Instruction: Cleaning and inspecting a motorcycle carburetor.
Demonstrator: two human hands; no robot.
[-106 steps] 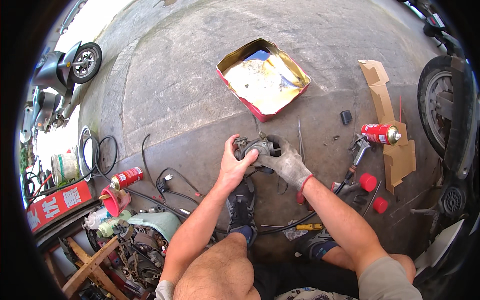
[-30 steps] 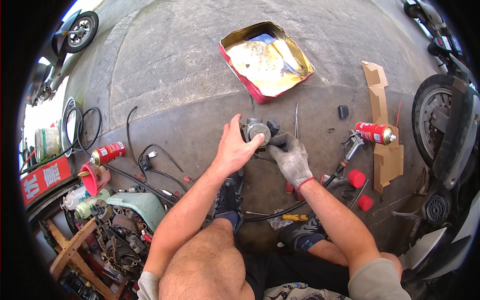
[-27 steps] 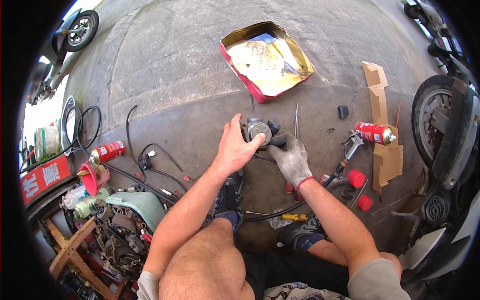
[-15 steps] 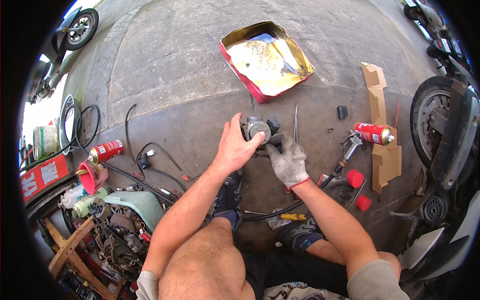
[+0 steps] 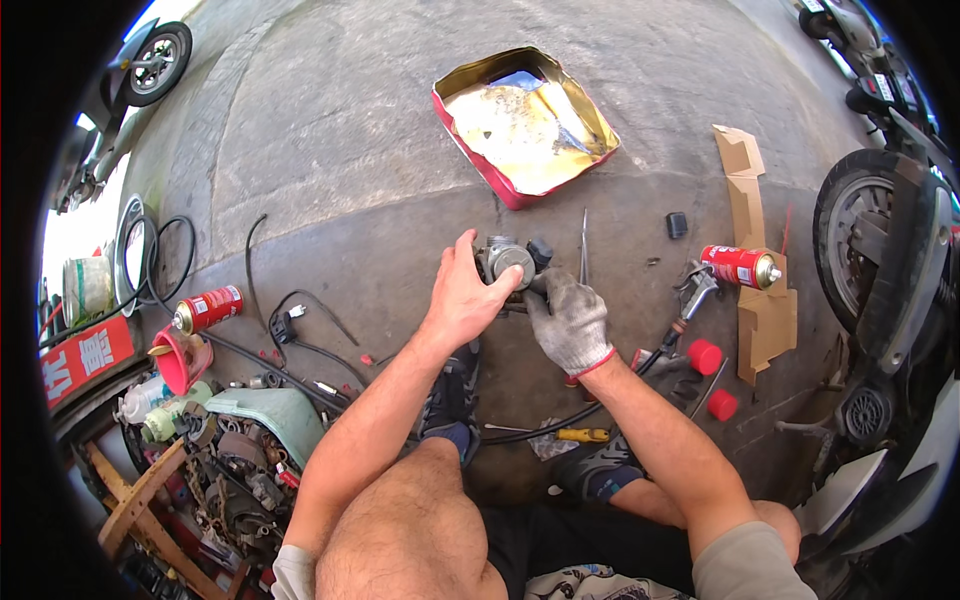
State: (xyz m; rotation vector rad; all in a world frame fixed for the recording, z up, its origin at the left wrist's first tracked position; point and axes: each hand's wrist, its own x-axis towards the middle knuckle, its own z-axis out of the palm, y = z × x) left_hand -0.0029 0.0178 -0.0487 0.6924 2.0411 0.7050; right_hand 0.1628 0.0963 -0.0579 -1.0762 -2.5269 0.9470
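On the concrete floor [image 5: 330,150], left of the left hand [image 5: 465,293], a red spray can [image 5: 212,309] lies on its side near a pinkish-red funnel [image 5: 182,365]. Right of the right hand [image 5: 568,325] are two red caps [image 5: 704,356], unfolded cardboard [image 5: 767,335] and, farther out, a black-tyred wheel [image 5: 825,235]. Ahead of both sits a red-walled tray [image 5: 505,190].

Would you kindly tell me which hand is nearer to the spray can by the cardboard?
Right: the gloved right hand is left of the spray can, while the left hand, on the metal part, is farther left.
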